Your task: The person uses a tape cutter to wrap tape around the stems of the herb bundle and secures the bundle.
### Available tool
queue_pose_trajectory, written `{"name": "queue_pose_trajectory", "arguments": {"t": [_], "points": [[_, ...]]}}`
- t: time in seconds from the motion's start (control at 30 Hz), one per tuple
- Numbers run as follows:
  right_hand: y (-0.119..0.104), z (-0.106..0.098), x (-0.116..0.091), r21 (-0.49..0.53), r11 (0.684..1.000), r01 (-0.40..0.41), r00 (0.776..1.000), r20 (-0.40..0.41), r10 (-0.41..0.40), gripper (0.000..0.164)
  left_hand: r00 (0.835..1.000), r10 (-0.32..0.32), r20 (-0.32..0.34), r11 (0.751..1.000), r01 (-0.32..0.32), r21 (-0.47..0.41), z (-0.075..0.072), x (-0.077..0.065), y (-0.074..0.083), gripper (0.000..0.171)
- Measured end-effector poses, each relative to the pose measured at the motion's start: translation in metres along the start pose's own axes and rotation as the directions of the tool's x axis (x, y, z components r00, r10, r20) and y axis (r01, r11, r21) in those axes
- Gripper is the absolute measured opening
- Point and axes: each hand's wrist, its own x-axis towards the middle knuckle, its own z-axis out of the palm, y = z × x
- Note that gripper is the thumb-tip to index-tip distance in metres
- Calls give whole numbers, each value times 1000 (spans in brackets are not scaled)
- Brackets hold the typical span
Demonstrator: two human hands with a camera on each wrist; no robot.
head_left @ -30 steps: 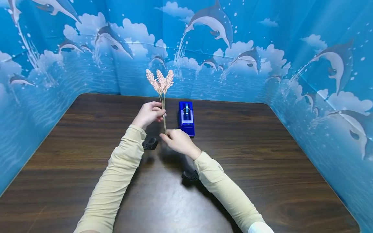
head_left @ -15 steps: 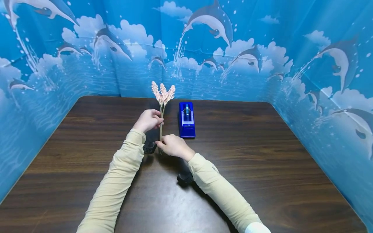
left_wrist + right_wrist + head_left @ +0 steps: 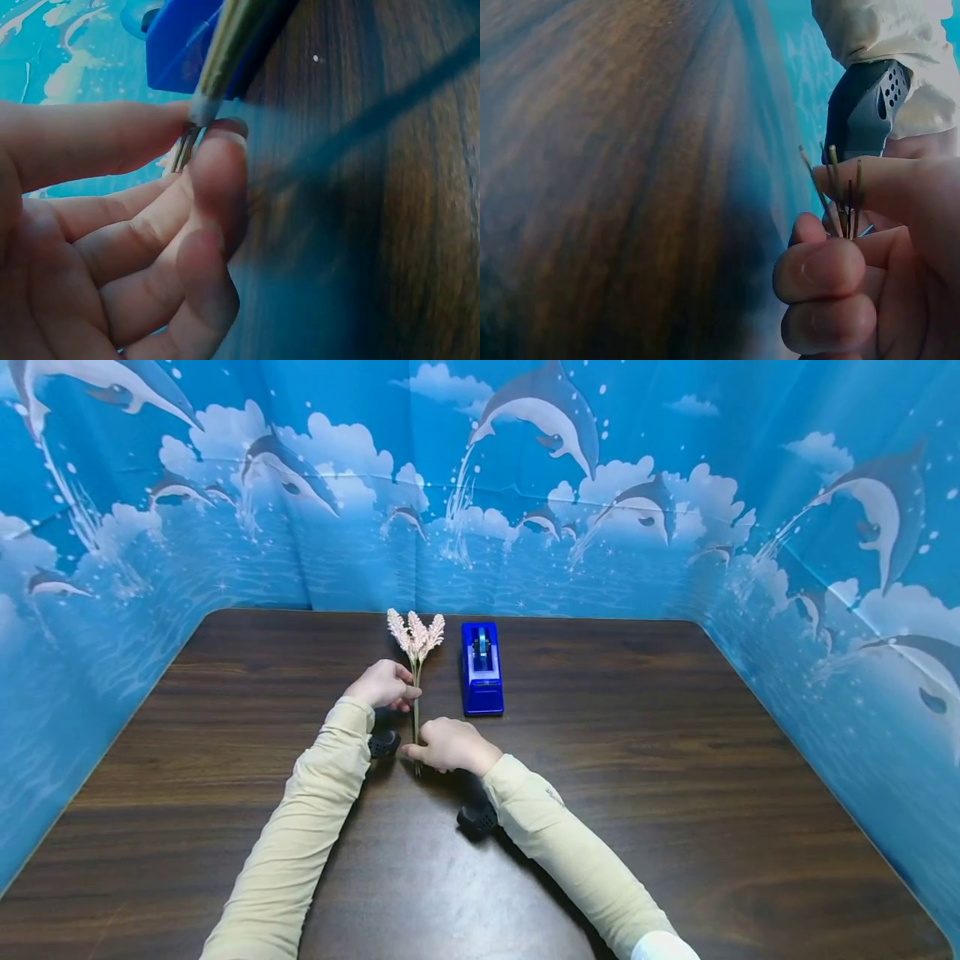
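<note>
A small bunch of pale pink artificial flower sprigs (image 3: 416, 635) with thin stems stands nearly upright above the table in the head view. My left hand (image 3: 384, 685) pinches the stems partway up, below the blooms. Lower down, my right hand (image 3: 452, 745) grips the same stems between thumb and curled fingers. In the left wrist view, the stems (image 3: 225, 60) carry a pale, shiny band close to my fingertips. Several cut stem ends (image 3: 840, 187) poke out of my right hand in the right wrist view. To the right of the flowers sits a blue tape dispenser (image 3: 482, 681).
The dark wooden table (image 3: 637, 777) spreads out around both arms. A blue curtain (image 3: 487, 568) printed with dolphins hangs along its back and sides. Black wrist devices, one on the left wrist (image 3: 385, 744) and one on the right wrist (image 3: 477, 820), hang under the sleeves.
Both hands have come down and toward me with the flowers, whose blooms now show against the table's back part. The grip on the stems stays. The tape dispenser has not moved on the table.
</note>
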Motion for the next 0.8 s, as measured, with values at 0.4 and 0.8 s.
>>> {"name": "queue_pose_trajectory", "arguments": {"t": [0.4,0.8], "points": [[6,8,-1,33,999,15,999,36,-16,49,993,-85,76,985,73,158,0,-2,-3,35],[15,1,-3,100,991,88,995,33,-91,40,999,-33,30,935,20,353,-12,-22,8,46]]}}
